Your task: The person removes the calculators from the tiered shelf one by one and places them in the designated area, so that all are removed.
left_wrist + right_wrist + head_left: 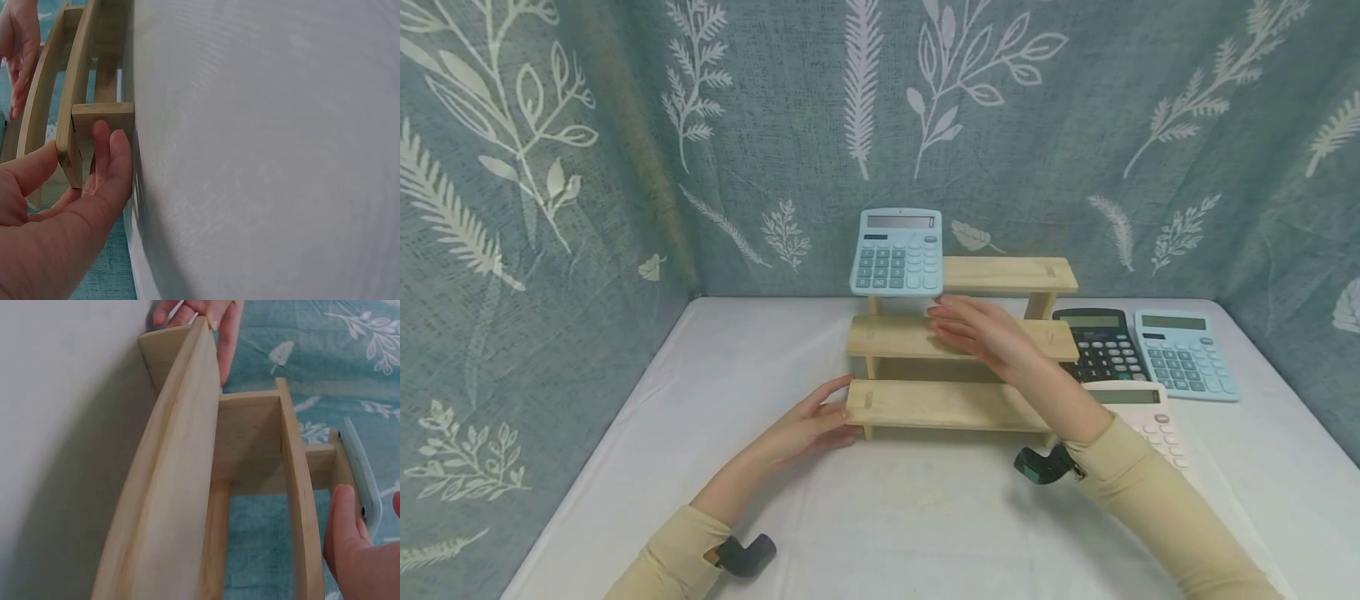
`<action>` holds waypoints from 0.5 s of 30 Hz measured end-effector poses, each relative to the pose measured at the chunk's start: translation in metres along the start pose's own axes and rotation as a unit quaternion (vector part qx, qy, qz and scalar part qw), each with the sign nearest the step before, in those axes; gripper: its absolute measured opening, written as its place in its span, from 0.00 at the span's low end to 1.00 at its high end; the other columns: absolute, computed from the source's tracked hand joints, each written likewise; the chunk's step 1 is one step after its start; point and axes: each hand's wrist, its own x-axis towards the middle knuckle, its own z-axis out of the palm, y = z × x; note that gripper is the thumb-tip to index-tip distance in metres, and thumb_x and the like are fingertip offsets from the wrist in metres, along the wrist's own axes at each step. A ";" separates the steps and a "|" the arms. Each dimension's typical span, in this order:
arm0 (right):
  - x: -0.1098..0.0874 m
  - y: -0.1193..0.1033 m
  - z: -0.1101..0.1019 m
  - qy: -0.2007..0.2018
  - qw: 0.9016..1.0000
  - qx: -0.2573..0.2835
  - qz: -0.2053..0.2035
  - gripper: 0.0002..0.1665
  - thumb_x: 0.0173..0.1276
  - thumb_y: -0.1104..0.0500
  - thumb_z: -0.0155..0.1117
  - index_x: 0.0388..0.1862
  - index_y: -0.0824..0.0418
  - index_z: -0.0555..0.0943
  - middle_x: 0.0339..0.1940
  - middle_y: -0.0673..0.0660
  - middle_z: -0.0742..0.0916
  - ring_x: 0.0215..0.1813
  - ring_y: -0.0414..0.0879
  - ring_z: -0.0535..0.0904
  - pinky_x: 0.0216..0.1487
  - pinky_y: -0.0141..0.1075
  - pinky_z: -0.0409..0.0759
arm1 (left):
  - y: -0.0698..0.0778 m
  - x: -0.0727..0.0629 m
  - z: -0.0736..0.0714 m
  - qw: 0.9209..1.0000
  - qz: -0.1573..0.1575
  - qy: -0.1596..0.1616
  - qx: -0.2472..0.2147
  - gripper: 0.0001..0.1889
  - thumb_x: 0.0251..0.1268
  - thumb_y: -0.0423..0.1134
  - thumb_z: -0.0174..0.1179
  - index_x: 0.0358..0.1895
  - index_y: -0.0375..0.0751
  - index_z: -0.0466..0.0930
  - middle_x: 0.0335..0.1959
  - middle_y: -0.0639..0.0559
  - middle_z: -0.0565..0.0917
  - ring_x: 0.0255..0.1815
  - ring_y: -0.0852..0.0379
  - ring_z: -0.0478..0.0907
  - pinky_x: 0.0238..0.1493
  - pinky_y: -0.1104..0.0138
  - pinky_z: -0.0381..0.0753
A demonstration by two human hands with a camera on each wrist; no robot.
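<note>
A three-tier wooden display stand (940, 406) stands on the white table. My left hand (816, 425) grips the left end of its lowest shelf; in the left wrist view the thumb lies on top and the fingers reach underneath. On the left of the top shelf a light blue calculator (898, 254) lies with its keys facing forward. My right hand (981, 332) is in front of the stand, above the middle shelf, fingers mostly straight. Its fingertips are close to the calculator's lower right corner; in the right wrist view the calculator (361, 478) shows edge-on beside them. Whether they touch is unclear.
To the right of the stand lie a black calculator (1099, 343), another light blue calculator (1187, 354) and a white calculator (1157, 425), partly covered by the right forearm. A patterned blue-green curtain (775, 125) hangs behind the table (880, 517).
</note>
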 end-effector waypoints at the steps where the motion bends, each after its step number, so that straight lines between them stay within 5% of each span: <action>1: 0.002 0.000 0.001 0.001 1.000 0.001 0.001 0.32 0.78 0.56 0.52 0.72 0.73 0.61 0.68 0.70 0.71 0.67 0.58 0.70 0.62 0.35 0.76 | 0.000 0.000 0.000 1.000 0.000 0.001 0.001 0.35 0.76 0.32 0.48 0.78 0.38 0.41 0.65 0.26 0.66 0.61 0.40 0.73 0.64 0.55 0.74; 15: 0.015 -0.001 0.009 0.011 0.999 0.030 0.017 0.30 0.77 0.57 0.53 0.71 0.72 0.63 0.67 0.68 0.74 0.66 0.56 0.72 0.60 0.34 0.78 | 0.002 -0.003 0.001 1.000 0.000 0.004 0.003 0.34 0.76 0.33 0.48 0.78 0.37 0.40 0.65 0.25 0.66 0.62 0.38 0.72 0.64 0.55 0.74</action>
